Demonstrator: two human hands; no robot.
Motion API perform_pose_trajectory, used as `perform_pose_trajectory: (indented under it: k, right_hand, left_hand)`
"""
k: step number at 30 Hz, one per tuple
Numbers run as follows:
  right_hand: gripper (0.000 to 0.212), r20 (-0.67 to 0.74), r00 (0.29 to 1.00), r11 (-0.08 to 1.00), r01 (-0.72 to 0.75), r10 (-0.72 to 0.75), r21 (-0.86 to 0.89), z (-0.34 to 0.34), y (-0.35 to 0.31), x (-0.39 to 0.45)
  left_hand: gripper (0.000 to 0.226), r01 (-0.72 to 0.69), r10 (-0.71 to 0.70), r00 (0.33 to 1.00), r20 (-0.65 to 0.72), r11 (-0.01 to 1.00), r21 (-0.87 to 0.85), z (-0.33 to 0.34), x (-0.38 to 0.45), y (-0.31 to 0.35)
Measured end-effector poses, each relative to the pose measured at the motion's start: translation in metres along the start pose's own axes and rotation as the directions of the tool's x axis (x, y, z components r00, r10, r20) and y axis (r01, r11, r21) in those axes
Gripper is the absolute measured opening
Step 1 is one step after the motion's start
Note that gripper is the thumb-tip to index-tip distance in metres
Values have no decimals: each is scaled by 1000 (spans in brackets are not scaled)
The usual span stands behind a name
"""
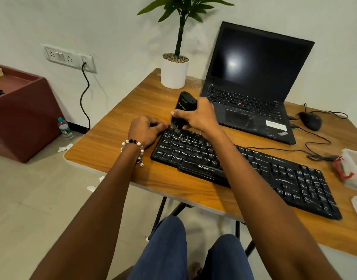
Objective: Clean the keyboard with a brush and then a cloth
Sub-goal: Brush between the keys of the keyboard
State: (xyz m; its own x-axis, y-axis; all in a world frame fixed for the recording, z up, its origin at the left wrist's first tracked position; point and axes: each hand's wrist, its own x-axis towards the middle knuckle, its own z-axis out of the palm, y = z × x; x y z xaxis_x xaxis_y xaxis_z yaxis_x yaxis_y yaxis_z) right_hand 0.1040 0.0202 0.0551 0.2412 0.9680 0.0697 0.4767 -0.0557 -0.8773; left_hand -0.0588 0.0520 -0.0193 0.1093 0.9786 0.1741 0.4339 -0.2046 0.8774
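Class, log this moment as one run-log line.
stage: brushing | right hand: grips brush, bristles on keyboard top-left keys | left hand: holds keyboard's left corner | cloth: not seen

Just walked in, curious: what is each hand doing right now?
Left hand: fingers curled, gripping the far left corner of the keyboard.
Right hand: grip closed around the black brush, bristles on the keys.
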Motion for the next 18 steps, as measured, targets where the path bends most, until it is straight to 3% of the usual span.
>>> perform_pose_trajectory:
  k: [3, 7, 12, 15, 18]
  right_hand:
    - [47, -86, 996, 988, 10, -23, -152, -2, -1, 1]
    - [40, -17, 1000, 1000, -20, 20, 17, -6, -1, -1]
    - [37, -103, 994, 993, 8, -20, -119, -7, 2, -4]
    - [38, 3, 1000, 1000, 24, -24, 0, -9, 1, -7]
    - [40, 22, 999, 999, 34, -33, -43, -9, 3, -8]
  left_hand:
    - [23, -47, 47, 999, 14, 999, 15, 0, 0, 0]
    - [20, -59, 58, 998, 24, 998, 32, 1, 0, 2]
    - [19, -37, 37, 999, 25, 999, 11, 2, 1, 1]
    - [18, -30, 30, 999, 15, 999, 19, 2, 2, 0]
    - [19, -28, 27, 1000, 13, 1000, 12, 3, 3, -2]
